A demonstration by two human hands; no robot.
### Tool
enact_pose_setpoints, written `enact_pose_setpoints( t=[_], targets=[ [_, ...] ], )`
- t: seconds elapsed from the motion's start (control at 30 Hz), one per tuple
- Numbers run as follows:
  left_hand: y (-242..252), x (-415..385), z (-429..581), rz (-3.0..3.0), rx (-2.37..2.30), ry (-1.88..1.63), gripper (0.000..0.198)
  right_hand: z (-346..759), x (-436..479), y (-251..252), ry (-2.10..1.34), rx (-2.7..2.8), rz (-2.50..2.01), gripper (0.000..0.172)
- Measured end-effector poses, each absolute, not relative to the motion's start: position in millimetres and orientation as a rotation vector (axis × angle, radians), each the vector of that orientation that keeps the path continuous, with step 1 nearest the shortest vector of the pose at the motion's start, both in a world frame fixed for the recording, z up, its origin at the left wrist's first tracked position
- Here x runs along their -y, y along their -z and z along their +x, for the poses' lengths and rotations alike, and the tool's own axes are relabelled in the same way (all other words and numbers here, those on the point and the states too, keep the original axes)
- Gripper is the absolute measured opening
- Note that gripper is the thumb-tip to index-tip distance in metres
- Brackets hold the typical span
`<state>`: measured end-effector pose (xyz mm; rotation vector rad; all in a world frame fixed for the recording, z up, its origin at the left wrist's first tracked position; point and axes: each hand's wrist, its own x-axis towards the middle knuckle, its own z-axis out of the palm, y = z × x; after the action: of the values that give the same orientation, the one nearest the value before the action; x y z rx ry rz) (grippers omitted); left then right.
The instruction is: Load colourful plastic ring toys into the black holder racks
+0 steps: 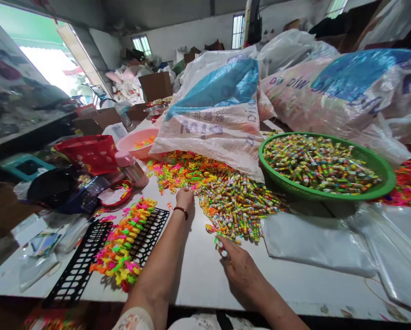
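Observation:
My left hand (185, 198), with a beaded bracelet at the wrist, reaches to the near edge of a pile of small pink, orange and yellow plastic pieces (191, 172); its fingertips are hidden. My right hand (233, 261) is closed around small green and orange pieces (217, 239), just in front of a heap of candy-like striped tubes (239, 206). To the left, a dense row of bright plastic figures (123, 247) stands on a black slotted rack (150, 236).
A green basket (329, 195) full of striped tubes stands at right. Clear plastic bags (318, 243) lie before it. Large woven sacks (212, 105) rise behind the piles. A pink-lidded bottle (133, 169), red bag (88, 153) and pink basin (136, 142) are at left.

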<state>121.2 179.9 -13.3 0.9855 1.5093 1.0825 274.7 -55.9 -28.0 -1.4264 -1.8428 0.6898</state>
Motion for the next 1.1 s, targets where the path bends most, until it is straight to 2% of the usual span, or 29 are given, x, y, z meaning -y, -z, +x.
enact_pose_setpoints(
  t=[0.1,0.17,0.4,0.57,0.77,0.87,1.0,1.1],
  targets=[
    [10,-157,106,0.865,-1.370,-1.105,0.023,279,56,19,-0.835,1.681,-1.507,0.027],
    [3,-137,95,0.830,-1.269,-1.117,0.022,278,52,13,-0.986,1.537,-1.506,0.019],
    [-19,-59,80,0.986,-0.936,-1.127,0.032,267,26,-8,-1.467,0.843,-1.214,0.047],
    [-16,-29,87,1.086,-0.814,-1.066,0.025,258,23,-17,-1.596,0.814,-1.097,0.047],
    [-8,-14,99,1.047,-0.921,-1.088,0.042,251,32,-9,-1.428,0.918,-1.251,0.041],
    [-7,-2,104,1.131,-1.170,-1.232,0.039,256,33,-5,-1.117,1.155,-1.386,0.030],
    [-4,14,114,1.214,-1.159,-1.100,0.045,252,32,-2,-0.684,1.513,-1.455,0.023],
    [-1,14,120,1.085,-1.065,-1.065,0.044,242,33,2,-0.627,1.706,-1.277,0.032]
  ],
)
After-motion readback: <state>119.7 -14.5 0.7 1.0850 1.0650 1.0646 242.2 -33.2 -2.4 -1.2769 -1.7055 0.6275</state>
